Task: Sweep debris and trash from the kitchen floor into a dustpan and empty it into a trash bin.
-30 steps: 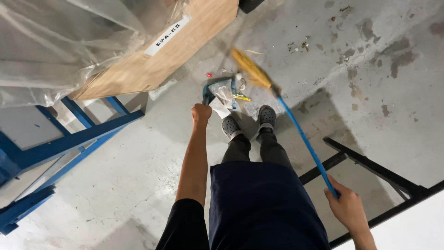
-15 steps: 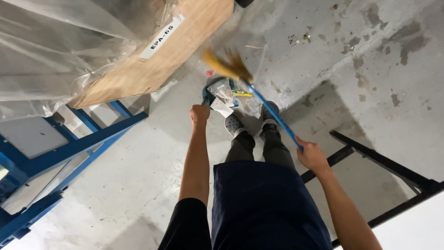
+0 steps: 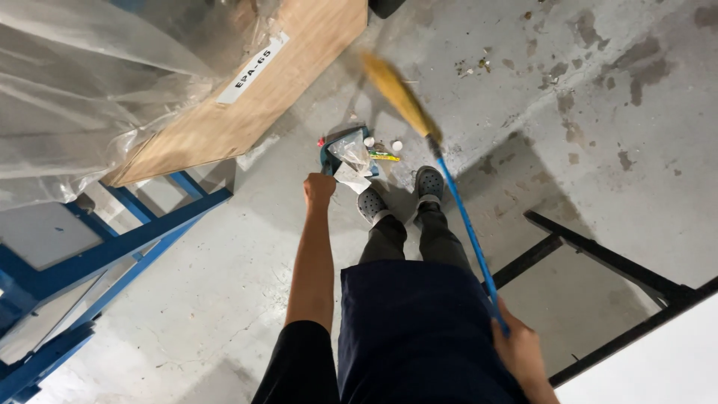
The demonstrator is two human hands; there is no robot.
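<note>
My left hand [image 3: 319,188] is closed around the handle of a teal dustpan [image 3: 331,156] that stands on the concrete floor ahead of my feet. Crumpled clear plastic [image 3: 350,150], white paper and small bits of litter fill the pan and lie just beside it. Low at my right side, my right hand [image 3: 514,348] grips the blue handle of a broom [image 3: 465,221]. Its yellow bristle head [image 3: 394,91] is blurred, raised above the floor beyond the dustpan. My grey clogs [image 3: 429,182] stand right behind the pan.
A wooden pallet board [image 3: 247,90] carrying plastic-wrapped goods [image 3: 82,82] sits at the upper left. A blue metal frame [image 3: 112,247] stands at the left. A black metal frame [image 3: 598,262] lies at the right, with a white surface [image 3: 666,366] in the corner. Small debris [image 3: 479,66] dots the stained floor.
The broom head swung from beside the dustpan up and away past it. My right hand drew back down to my side. My left hand kept hold of the dustpan handle.
</note>
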